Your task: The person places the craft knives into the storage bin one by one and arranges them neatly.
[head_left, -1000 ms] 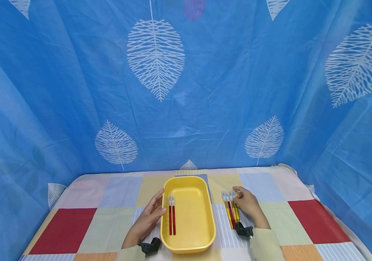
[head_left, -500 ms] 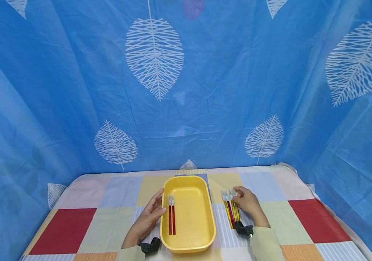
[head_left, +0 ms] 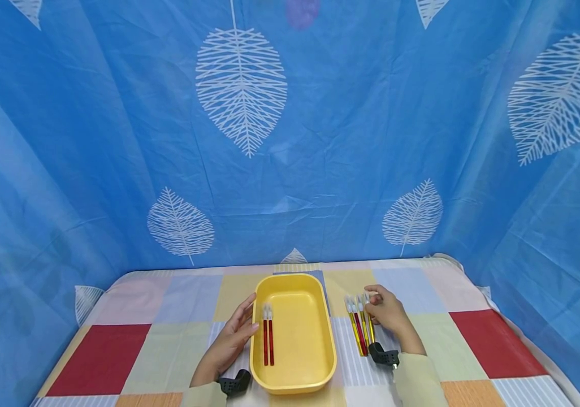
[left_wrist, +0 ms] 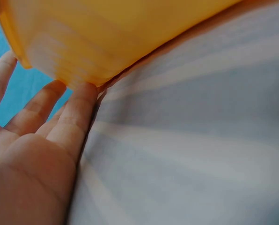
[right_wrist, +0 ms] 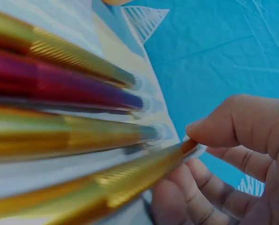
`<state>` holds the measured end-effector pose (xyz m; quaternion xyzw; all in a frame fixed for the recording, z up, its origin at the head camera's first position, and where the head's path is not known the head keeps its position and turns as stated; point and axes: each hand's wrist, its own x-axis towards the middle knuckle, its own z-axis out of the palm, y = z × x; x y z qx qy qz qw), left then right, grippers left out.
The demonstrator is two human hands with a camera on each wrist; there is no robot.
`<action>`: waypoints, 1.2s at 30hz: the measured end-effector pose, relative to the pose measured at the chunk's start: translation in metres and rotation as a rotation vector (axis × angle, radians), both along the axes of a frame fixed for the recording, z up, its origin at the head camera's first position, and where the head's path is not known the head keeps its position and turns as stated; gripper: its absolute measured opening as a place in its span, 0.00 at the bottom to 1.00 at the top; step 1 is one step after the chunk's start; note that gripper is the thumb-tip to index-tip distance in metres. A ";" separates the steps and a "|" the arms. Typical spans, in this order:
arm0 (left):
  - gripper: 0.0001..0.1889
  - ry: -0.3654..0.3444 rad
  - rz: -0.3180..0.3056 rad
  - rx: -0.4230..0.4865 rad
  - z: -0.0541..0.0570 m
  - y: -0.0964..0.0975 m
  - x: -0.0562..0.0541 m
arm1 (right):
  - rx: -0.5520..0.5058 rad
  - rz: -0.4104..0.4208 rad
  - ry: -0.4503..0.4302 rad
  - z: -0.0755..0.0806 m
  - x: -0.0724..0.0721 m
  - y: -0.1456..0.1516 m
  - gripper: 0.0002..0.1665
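My left hand [head_left: 229, 345] holds the left side of a yellow plastic tray [head_left: 302, 339], thumb over the rim; its fingertips touch the outer wall in the left wrist view. Two red craft knives [head_left: 271, 343] with clear caps lie side by side inside, along the left. To the right of the tray, my right hand [head_left: 392, 311] pinches a gold craft knife [right_wrist: 144, 176] near its capped end, between thumb and fingers. That knife slants away from a row holding a red craft knife [right_wrist: 60, 82] and two gold craft knives [right_wrist: 78, 136].
A patchwork cloth [head_left: 183, 350] covers the table. A blue sheet [head_left: 320, 169] with white leaf prints hangs behind and at both sides. Black wrist mounts [head_left: 234, 383] sit on both wrists.
My right hand has moved slightly up and right, drawing the rightmost gold craft knife apart from the row. My left hand and the tray have stayed in place.
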<state>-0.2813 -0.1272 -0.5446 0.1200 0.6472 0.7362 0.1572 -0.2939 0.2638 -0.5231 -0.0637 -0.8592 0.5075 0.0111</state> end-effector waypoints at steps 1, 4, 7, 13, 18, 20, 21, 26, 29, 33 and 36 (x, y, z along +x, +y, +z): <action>0.42 0.003 -0.002 -0.002 0.000 0.000 0.000 | -0.006 0.009 -0.001 0.002 0.001 0.000 0.29; 0.42 0.010 -0.009 0.006 0.000 0.000 0.000 | -0.017 0.027 0.010 0.006 0.001 0.000 0.29; 0.42 0.014 -0.012 0.007 -0.001 -0.001 0.000 | -0.017 0.058 0.042 0.009 0.003 0.001 0.30; 0.43 0.007 -0.004 0.010 -0.001 0.000 0.001 | -0.008 0.098 0.106 0.016 0.005 0.000 0.31; 0.42 0.011 0.000 0.004 -0.001 0.000 0.000 | 0.016 0.114 0.153 0.026 0.008 -0.002 0.31; 0.42 0.010 0.001 0.002 -0.002 0.000 -0.001 | 0.029 0.122 0.173 0.030 0.009 -0.004 0.30; 0.42 0.010 0.002 0.001 -0.002 0.000 -0.001 | 0.030 0.126 0.182 0.033 0.010 -0.005 0.30; 0.42 0.009 -0.001 0.006 -0.002 0.000 -0.001 | 0.027 0.143 0.229 0.043 0.013 -0.009 0.30; 0.42 0.008 -0.001 0.007 -0.002 0.000 -0.001 | 0.011 0.161 0.252 0.048 0.016 -0.011 0.29; 0.42 0.005 -0.001 0.005 -0.002 0.000 -0.002 | -0.017 0.187 0.277 0.053 0.018 -0.014 0.29; 0.42 0.001 -0.001 0.005 -0.002 0.000 -0.002 | -0.029 0.201 0.289 0.056 0.019 -0.018 0.29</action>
